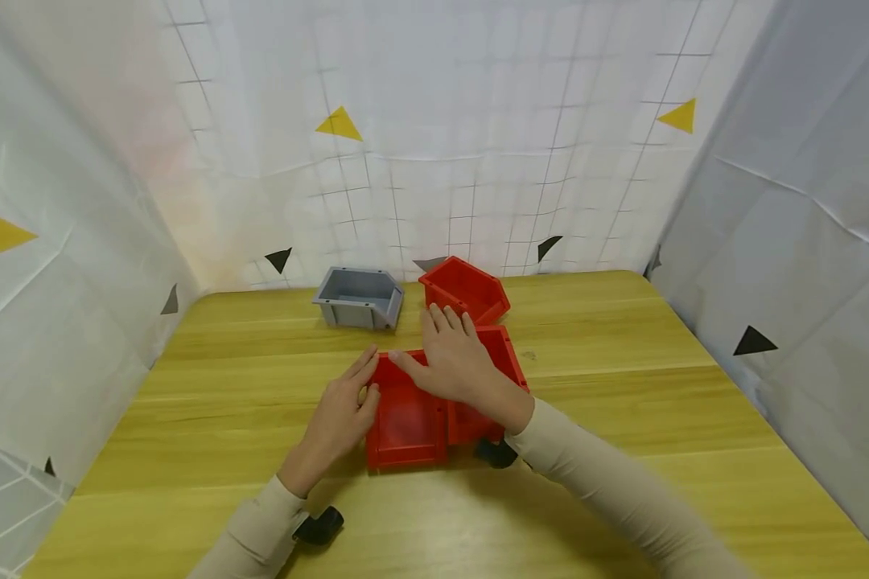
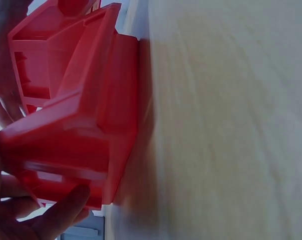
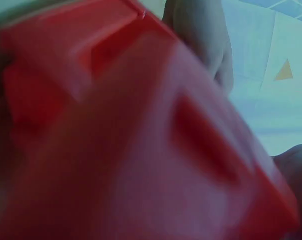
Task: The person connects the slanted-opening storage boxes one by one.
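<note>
Two red plastic bins stand side by side at mid-table: a left red bin and a right red bin, set at a slight angle to it. My left hand lies along the left bin's outer side, its fingers mostly straight. In the left wrist view, left fingertips touch this bin's side. Over the right bin reaches my right hand, fingers extended and thumb spread toward the left bin's back rim. The forearm hides part of the right bin. Red plastic fills much of the right wrist view, blurred.
Behind, a third red bin sits angled near the right fingertips. A grey bin stands at the back left. White sheeting with yellow and black triangles encloses the wooden table at the back and sides.
</note>
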Demonstrator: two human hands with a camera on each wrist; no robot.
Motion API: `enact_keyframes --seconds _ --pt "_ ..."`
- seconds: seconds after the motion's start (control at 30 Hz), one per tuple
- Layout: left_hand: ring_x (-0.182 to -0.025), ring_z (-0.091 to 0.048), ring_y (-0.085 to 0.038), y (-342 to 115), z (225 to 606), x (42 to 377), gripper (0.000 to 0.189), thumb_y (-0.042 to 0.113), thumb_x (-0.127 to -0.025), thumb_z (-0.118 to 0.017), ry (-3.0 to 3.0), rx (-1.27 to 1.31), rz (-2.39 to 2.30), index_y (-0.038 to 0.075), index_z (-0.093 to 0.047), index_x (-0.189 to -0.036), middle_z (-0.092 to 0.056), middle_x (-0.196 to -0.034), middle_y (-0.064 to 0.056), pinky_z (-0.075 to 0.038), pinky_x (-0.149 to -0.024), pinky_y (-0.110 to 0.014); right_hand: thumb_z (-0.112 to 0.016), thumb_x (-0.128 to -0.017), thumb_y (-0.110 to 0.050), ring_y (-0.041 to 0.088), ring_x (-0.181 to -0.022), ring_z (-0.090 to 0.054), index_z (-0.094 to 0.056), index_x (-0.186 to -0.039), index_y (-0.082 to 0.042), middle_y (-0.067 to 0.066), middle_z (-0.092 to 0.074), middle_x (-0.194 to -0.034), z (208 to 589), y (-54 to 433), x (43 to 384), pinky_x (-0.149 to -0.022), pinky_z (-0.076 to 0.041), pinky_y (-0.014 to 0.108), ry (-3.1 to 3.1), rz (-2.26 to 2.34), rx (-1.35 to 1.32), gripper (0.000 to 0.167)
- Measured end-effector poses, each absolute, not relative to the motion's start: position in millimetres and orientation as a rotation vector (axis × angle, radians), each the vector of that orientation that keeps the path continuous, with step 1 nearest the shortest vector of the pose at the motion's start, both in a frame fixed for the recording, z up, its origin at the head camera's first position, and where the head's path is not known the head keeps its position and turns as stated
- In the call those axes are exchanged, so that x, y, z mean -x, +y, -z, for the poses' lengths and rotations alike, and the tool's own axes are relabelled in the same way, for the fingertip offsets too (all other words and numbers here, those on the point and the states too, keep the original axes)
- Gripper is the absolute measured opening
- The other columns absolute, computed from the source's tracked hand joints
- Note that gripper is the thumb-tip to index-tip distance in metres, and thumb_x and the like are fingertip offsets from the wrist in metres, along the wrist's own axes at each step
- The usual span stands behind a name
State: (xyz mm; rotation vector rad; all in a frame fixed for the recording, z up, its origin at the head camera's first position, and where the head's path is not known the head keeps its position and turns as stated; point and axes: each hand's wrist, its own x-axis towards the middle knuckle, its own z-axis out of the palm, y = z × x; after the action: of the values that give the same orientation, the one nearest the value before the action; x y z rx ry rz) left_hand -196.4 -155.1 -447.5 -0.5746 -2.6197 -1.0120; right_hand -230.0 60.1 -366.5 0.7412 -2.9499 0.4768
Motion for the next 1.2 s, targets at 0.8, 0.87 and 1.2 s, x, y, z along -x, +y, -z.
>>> enact_keyframes --seconds 0.8,0.87,1.2 --pt "-0.043 -0.023 0.0 -153 448 195 0.052 0.006 -0.1 -0.055 -2.589 0.58 1.02 -0.005 -0.049 -0.151 -0.044 -0.158 -0.017 -0.04 -0.046 -0.027 -0.053 -0.1 -0.059 0.047 -0.154 -0.012 -0.032 -0.163 -0.003 0.029 -0.013 -0.168 383 41 233 -0.12 -0.001 0.063 -3.024 -0.37 -0.738 0.087" --pt "-0.043 -0.022 0.0 -153 448 195 0.052 0.005 -0.1 -0.054 -2.587 0.586 1.016 -0.006 -0.049 -0.151 -0.044 -0.159 -0.017 -0.039 -0.046 -0.027 -0.054 -0.099 -0.059 0.046 -0.154 -0.011 -0.032 -0.162 -0.003 0.029 -0.014 -0.168 384 40 232 -0.12 -0.002 0.063 -3.02 -0.368 -0.74 0.087" --pt "-0.042 -0.025 -0.001 -154 447 193 0.052 0.007 -0.102 -0.055 -2.611 0.569 1.01 -0.004 -0.048 -0.152 -0.043 -0.16 -0.015 -0.041 -0.047 -0.026 -0.059 -0.098 -0.059 0.049 -0.152 -0.017 -0.033 -0.161 0.001 0.03 -0.013 -0.167 387 39 232 -0.12 -0.006 0.063 -3.014 -0.34 -0.738 0.091"
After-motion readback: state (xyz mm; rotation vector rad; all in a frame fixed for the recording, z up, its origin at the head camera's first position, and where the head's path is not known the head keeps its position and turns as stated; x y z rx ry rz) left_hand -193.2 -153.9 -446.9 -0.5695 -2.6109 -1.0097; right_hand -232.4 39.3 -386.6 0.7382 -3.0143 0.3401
